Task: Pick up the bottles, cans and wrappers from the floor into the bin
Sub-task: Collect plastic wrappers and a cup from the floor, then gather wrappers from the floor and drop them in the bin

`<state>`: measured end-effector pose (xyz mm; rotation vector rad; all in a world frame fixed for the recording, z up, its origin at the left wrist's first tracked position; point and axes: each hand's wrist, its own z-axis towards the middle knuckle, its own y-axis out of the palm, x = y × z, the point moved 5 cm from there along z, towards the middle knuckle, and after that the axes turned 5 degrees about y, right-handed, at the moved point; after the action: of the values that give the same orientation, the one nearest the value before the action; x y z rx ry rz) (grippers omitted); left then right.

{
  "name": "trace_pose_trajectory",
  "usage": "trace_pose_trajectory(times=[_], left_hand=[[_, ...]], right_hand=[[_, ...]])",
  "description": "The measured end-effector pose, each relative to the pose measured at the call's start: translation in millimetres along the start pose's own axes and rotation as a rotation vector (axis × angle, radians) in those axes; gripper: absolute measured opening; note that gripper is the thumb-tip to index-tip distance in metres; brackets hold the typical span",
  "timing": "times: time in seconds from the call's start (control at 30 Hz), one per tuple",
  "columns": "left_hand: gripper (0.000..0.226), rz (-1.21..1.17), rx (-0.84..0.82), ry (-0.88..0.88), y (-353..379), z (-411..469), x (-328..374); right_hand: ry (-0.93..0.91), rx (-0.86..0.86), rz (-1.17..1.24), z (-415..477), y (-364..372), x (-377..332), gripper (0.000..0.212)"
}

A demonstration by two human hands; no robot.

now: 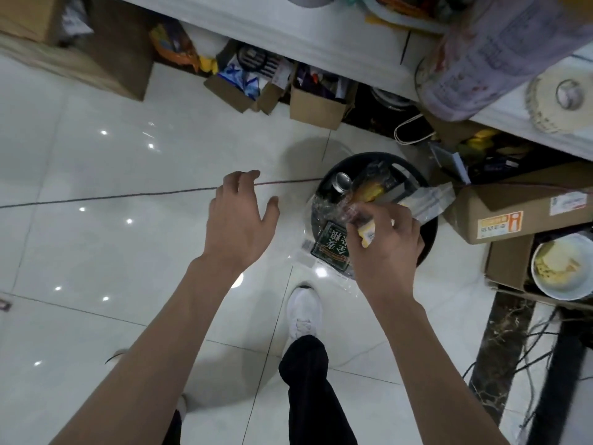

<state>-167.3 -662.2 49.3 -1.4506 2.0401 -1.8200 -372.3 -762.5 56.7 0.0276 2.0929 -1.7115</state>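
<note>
The person stands right over the black bin (428,239), one white shoe (303,311) planted just short of it on the glossy tiled floor (128,171). The right hand (385,248) hangs above the bin's mouth with its grip pinching a clear wrapper (367,232), crinkly with a patch of yellow on it, the fingertips curled in round it. The left hand (240,220) is out to the side over bare tile, its grip spread, fingers apart and holding nothing. The bin looks well filled: a can (341,181) stands near its far side, a green packet (332,248) droops over the near rim, and a silvery wrapper (430,200) pokes out past the far edge. From where I stand this is the dropping step, the wrapper carried over and not yet let go. What comes next seems simple enough: loosen the pinch while the hand is over the middle of the opening, since light film like that could catch on the heaped rubbish or slide off the rim to the floor; the green packet may want a push inward too. After that it means looking round for more litter. The tiles in view show no bottles or cans, and whether anything lies among the cardboard boxes (513,213) along the wall I cannot tell.
</note>
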Motion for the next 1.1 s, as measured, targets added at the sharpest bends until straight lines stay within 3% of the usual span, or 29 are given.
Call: trace_pose_trajectory(times=[0.23, 0.5, 0.7, 1.1], left_hand=[[0.049, -0.049, 0.045, -0.036, -63.5, -41.0, -23.7], [0.048, -0.099, 0.159, -0.145, -179.2, -111.4, -110.7], [0.05, -0.131, 0.271, -0.262, -260.3, -180.2, -212.3], [0.049, -0.199, 0.486, -0.578, -362.6, -373.2, -449.4]], right_hand=[[-0.068, -0.057, 0.058, -18.6, -28.3, -70.5, 0.034], [-0.305, -0.125, 0.088, -70.2, -46.1, -220.2, 0.038], [-0.489, -0.111, 0.112, -141.8, -21.5, -345.8, 0.036], [-0.838, -0.341, 0.082, -339.8, 80.0, -559.6, 0.042]])
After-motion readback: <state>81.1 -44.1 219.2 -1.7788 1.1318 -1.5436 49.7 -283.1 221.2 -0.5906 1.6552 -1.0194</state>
